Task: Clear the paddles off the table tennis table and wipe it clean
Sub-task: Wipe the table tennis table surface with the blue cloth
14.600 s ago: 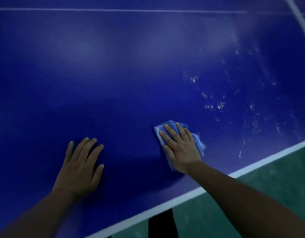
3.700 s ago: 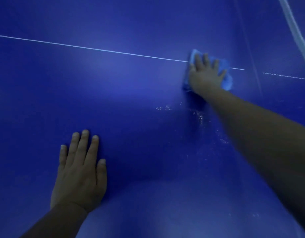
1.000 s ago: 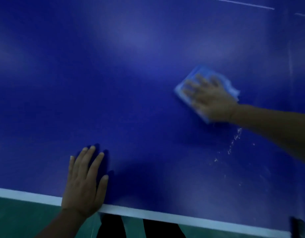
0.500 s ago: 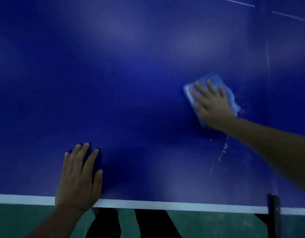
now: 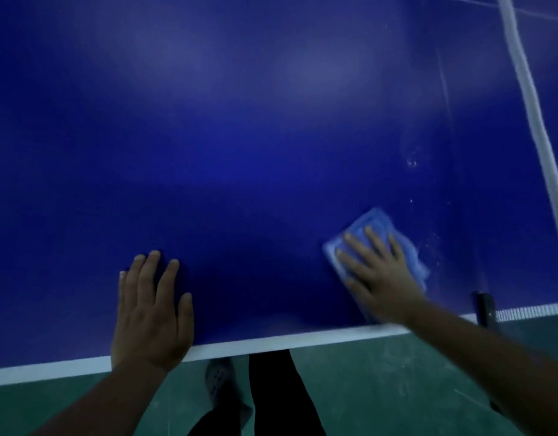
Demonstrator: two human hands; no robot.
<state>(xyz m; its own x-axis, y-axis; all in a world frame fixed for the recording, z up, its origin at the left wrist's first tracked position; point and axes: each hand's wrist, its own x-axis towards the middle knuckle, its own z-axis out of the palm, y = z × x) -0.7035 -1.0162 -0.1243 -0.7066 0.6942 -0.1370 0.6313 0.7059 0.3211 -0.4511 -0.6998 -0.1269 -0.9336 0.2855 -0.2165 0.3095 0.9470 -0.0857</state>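
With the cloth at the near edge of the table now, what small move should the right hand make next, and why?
Probably slide the blue cloth rightward and slightly away, under the flat right hand. Pale specks lie on the blue tabletop just right of the cloth, more at. The left hand rests flat, bracing.

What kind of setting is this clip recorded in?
Probably an indoor sports or games room. A blue table tennis table with a white edge line fills the view, a net hangs off its post at the right, and the floor below is green, like court flooring.
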